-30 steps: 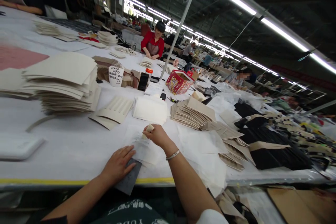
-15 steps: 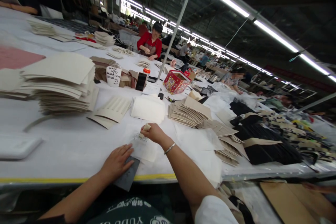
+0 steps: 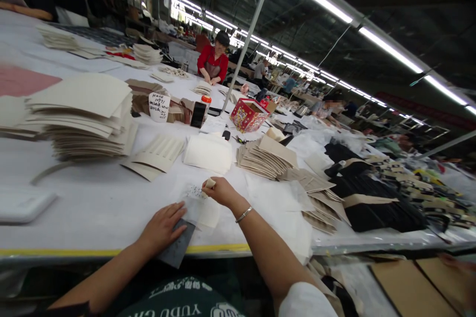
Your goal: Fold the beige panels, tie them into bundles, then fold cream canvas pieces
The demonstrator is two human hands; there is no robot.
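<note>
Wad (image 3: 210, 183), possibly cloth, sits pinched in the right hand (image 3: 222, 192).

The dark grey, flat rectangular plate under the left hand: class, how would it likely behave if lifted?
The plate is probably stiff: its near end projects past the table's yellow edge without visibly drooping. It looks thin, so it may be fairly light.

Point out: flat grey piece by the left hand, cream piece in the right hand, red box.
Flat grey piece (image 3: 179, 246): head view, middle of its exposed surface.
Cream piece (image 3: 210, 183): head view, its protruding top end.
Red box (image 3: 247, 116): head view, patterned side wall.
</note>
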